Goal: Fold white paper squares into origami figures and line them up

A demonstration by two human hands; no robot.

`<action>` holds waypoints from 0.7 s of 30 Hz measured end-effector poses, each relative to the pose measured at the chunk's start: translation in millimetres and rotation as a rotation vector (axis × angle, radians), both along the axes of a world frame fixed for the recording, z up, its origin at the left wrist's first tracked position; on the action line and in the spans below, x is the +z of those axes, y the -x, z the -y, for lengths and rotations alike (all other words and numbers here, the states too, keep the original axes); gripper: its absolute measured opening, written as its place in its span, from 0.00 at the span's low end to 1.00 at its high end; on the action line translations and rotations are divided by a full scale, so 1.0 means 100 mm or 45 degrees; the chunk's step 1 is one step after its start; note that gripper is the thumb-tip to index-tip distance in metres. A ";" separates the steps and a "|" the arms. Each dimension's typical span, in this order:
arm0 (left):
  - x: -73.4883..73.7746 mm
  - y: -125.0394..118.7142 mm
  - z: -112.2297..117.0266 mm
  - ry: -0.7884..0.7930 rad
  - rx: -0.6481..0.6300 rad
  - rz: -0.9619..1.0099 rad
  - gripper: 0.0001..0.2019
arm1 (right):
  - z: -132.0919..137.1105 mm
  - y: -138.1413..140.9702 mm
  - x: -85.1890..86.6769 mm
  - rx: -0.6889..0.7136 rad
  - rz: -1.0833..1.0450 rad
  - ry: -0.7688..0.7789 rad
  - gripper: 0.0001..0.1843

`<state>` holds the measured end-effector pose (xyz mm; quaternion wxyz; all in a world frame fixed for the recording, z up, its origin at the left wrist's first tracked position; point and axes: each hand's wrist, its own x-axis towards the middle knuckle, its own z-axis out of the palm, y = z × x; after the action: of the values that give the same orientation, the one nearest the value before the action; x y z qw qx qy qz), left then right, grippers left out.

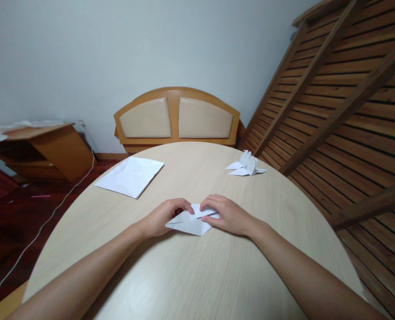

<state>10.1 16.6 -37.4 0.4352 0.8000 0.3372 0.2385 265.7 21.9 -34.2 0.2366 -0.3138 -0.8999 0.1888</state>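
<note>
A partly folded piece of white paper is between my two hands, just above or on the round table near its middle. My left hand grips its left side, with the thumb on top and the other fingers curled behind it, mostly hidden. From the right, my right hand pinches a folded flap between thumb and fingers. The paper shows slanted creases and a point toward me.
On the round wooden table, a stack of white paper sheets lies at the left. Several folded paper shapes are heaped at the far right. Behind stands a padded headboard; slatted wood panels lean at the right. A cable crosses the floor.
</note>
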 end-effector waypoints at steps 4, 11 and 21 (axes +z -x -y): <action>0.12 0.07 -0.05 0.050 -0.032 -0.043 0.14 | -0.02 0.00 -0.01 0.024 -0.017 -0.045 0.05; 0.11 -0.03 0.03 0.155 0.164 -0.057 0.15 | -0.03 -0.01 -0.05 -0.036 -0.064 -0.024 0.08; -0.04 -0.19 0.13 -0.390 0.374 -0.405 0.08 | -0.02 0.03 -0.05 -0.070 -0.019 0.075 0.06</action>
<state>29.4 3.5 -41.3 0.2113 0.8265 0.4737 0.2187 263.1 23.6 -39.0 0.2391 -0.3440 -0.8831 0.2112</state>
